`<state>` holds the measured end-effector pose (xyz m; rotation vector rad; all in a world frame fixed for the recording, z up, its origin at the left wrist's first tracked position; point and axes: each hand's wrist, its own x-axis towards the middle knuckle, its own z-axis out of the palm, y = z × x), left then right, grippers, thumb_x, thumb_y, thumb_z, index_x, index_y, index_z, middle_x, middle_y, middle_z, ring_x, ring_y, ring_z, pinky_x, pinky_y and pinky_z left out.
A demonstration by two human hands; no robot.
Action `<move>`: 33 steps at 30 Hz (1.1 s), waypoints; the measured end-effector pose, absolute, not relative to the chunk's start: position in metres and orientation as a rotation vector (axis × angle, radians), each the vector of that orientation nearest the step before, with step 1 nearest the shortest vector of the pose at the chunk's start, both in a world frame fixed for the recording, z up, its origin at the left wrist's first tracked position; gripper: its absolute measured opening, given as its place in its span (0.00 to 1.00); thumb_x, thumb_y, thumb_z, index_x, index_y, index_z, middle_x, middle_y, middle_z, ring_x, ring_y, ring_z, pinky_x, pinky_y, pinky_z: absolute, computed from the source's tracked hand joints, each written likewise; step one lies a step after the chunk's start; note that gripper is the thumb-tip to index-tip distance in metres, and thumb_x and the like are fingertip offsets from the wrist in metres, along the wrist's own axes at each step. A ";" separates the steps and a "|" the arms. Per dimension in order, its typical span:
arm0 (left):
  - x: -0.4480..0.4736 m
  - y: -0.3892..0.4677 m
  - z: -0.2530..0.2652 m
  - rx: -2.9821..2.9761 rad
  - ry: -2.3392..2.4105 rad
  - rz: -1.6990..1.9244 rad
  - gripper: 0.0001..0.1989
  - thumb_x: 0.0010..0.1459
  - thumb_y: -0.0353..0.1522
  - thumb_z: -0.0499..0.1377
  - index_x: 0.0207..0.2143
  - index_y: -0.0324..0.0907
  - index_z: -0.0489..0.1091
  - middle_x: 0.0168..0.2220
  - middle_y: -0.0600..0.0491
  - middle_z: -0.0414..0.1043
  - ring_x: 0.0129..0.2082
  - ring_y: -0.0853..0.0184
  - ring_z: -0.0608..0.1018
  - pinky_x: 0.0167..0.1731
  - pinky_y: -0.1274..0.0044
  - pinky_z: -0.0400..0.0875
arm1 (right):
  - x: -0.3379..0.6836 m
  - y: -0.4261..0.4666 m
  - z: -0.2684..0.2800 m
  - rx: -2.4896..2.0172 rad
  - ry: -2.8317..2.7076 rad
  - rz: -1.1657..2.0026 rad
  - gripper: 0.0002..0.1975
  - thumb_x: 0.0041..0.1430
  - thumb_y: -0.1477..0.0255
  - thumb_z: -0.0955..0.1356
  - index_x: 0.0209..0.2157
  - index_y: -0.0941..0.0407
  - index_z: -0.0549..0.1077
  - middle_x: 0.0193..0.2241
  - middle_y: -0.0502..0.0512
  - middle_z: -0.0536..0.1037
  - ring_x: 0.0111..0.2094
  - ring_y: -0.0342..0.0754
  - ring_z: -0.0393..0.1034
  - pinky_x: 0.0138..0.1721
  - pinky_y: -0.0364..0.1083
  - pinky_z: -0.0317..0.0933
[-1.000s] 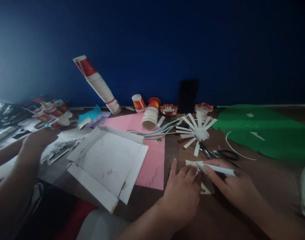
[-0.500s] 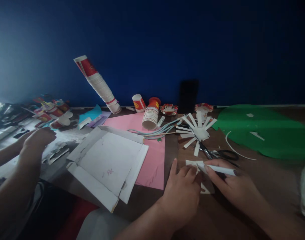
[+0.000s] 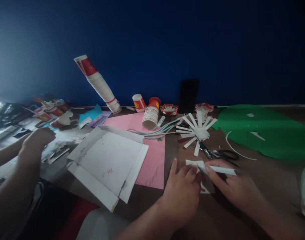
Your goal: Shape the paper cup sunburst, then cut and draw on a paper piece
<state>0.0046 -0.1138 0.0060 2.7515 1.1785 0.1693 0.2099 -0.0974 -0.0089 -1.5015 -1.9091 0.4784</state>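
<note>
1 left hand (image 3: 182,193) spread loosely on 1 white paper (image 3: 209,187), 1 right hand (image 3: 236,186) gripping 1 pen-like tool (image 3: 223,170)

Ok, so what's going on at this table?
The person's left hand presses a small pale piece against the table, while the right hand holds a white pen-like tool with its tip at that piece. Just beyond, scissors lie with their blades over a white paper cut into spreading strips. A shallow white box partly covers a pink sheet. At the left, another person's hand is over the table.
</note>
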 end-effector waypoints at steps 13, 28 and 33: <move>0.005 -0.114 0.007 2.719 1.210 0.156 0.22 0.74 0.35 0.43 0.63 0.39 0.67 0.63 0.50 0.70 0.64 0.61 0.66 0.71 0.51 0.47 | 0.211 -0.098 -0.007 -1.482 -1.949 0.471 0.13 0.67 0.59 0.63 0.35 0.49 0.76 0.32 0.51 0.85 0.33 0.51 0.81 0.38 0.47 0.74; 0.005 -0.114 0.006 2.693 1.181 0.207 0.23 0.74 0.34 0.44 0.63 0.38 0.67 0.63 0.47 0.70 0.65 0.59 0.66 0.71 0.50 0.43 | 0.216 -0.095 -0.004 -1.524 -1.974 0.540 0.13 0.66 0.59 0.63 0.35 0.48 0.77 0.31 0.48 0.85 0.31 0.50 0.80 0.34 0.46 0.72; 0.005 -0.115 0.007 2.695 1.200 0.196 0.23 0.75 0.35 0.44 0.63 0.38 0.67 0.62 0.46 0.71 0.64 0.60 0.68 0.72 0.51 0.42 | 0.218 -0.096 -0.003 -1.509 -1.985 0.538 0.12 0.66 0.60 0.64 0.35 0.48 0.76 0.30 0.47 0.84 0.29 0.49 0.80 0.33 0.45 0.72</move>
